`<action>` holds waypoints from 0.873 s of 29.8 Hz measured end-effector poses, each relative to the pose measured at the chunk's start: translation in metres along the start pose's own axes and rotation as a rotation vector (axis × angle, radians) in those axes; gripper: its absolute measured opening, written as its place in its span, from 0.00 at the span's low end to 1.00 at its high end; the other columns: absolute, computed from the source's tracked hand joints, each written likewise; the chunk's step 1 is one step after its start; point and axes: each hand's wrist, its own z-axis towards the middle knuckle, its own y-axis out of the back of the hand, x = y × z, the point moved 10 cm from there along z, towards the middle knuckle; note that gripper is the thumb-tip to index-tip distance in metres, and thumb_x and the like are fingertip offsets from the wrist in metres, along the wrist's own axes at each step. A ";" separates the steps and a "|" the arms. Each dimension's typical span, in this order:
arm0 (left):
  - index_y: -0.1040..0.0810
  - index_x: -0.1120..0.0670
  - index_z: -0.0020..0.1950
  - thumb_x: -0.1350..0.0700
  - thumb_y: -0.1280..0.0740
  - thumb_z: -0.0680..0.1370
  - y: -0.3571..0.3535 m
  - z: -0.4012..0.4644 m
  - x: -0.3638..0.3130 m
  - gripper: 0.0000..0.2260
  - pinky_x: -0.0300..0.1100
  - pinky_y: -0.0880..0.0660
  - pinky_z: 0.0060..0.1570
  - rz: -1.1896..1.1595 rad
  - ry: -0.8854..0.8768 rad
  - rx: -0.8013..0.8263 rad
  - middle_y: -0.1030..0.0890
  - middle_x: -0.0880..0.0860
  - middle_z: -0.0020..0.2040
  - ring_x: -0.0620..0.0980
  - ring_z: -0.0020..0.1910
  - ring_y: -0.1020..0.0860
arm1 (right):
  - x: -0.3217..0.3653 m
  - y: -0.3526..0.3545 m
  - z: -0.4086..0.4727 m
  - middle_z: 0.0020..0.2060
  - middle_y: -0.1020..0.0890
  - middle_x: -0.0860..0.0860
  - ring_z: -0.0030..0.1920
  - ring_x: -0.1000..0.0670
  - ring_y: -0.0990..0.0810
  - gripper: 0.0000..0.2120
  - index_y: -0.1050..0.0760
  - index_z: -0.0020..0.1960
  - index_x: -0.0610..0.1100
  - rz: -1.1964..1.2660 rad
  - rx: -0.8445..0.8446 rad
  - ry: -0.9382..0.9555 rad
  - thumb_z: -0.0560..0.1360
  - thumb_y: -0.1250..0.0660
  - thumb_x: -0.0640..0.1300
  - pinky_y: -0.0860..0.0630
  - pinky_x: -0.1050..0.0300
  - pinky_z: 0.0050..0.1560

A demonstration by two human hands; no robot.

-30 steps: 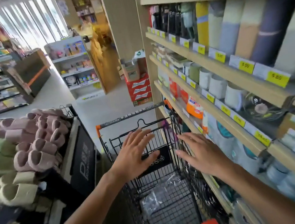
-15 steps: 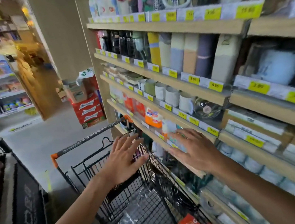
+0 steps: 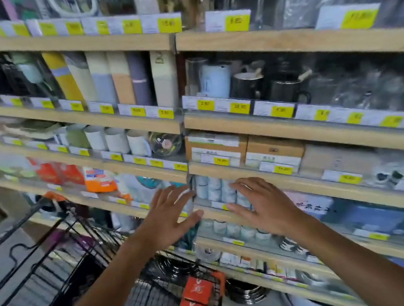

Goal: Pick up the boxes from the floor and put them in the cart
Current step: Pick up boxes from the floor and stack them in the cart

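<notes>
Reaching toward wooden shelves (image 3: 304, 187) of blurred cups, left hand (image 3: 169, 222) and right hand (image 3: 263, 206) with flat spread fingers, holding nothing, black wire cart (image 3: 63, 263) lower left, orange boxes (image 3: 194, 301) inside its near end, partly cut off

Both hands, left hand (image 3: 171, 219) and right hand (image 3: 263, 206), are flat and empty before the shelves (image 3: 296, 129); the cart (image 3: 62, 253) holds two orange boxes (image 3: 194, 301).

I count two hands, the left hand (image 3: 170, 218) and the right hand (image 3: 263, 207), both empty with fingers spread. One black wire cart (image 3: 62, 253) holds two orange boxes (image 3: 194, 301). Three white mugs (image 3: 117, 140) stand in a row.
</notes>
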 end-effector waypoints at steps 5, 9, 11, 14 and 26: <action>0.41 0.44 0.80 0.26 0.55 0.76 -0.031 0.046 -0.104 0.37 0.44 0.61 0.76 -0.085 -0.202 0.090 0.45 0.43 0.81 0.47 0.81 0.53 | -0.081 0.022 -0.082 0.76 0.32 0.54 0.75 0.49 0.35 0.45 0.36 0.78 0.54 -0.012 -0.058 -0.214 0.74 0.64 0.77 0.36 0.51 0.72; 0.42 0.44 0.81 0.21 0.61 0.71 -0.064 0.065 -0.195 0.45 0.41 0.62 0.75 -0.107 -0.354 0.164 0.46 0.42 0.81 0.46 0.80 0.54 | -0.133 0.042 -0.160 0.75 0.31 0.53 0.75 0.47 0.35 0.43 0.34 0.78 0.52 -0.003 -0.090 -0.358 0.74 0.59 0.75 0.36 0.49 0.74; 0.40 0.44 0.80 0.20 0.62 0.70 -0.080 0.074 -0.241 0.46 0.44 0.57 0.77 -0.120 -0.404 0.200 0.44 0.42 0.80 0.46 0.80 0.52 | -0.160 0.049 -0.205 0.76 0.32 0.53 0.76 0.48 0.36 0.44 0.35 0.78 0.52 -0.012 -0.097 -0.420 0.74 0.61 0.76 0.35 0.49 0.73; 0.38 0.44 0.79 0.21 0.58 0.72 -0.107 0.081 -0.319 0.43 0.50 0.47 0.78 -0.112 -0.489 0.229 0.40 0.44 0.80 0.48 0.79 0.45 | -0.203 0.058 -0.280 0.75 0.30 0.51 0.74 0.47 0.33 0.46 0.32 0.76 0.49 -0.005 -0.131 -0.509 0.74 0.63 0.78 0.32 0.46 0.72; 0.39 0.45 0.80 0.20 0.58 0.70 -0.206 0.041 -0.616 0.46 0.42 0.46 0.75 -0.174 -0.811 0.400 0.40 0.44 0.79 0.46 0.78 0.43 | -0.323 0.091 -0.577 0.72 0.26 0.49 0.73 0.44 0.30 0.45 0.29 0.75 0.50 -0.005 -0.244 -0.893 0.74 0.59 0.78 0.31 0.43 0.71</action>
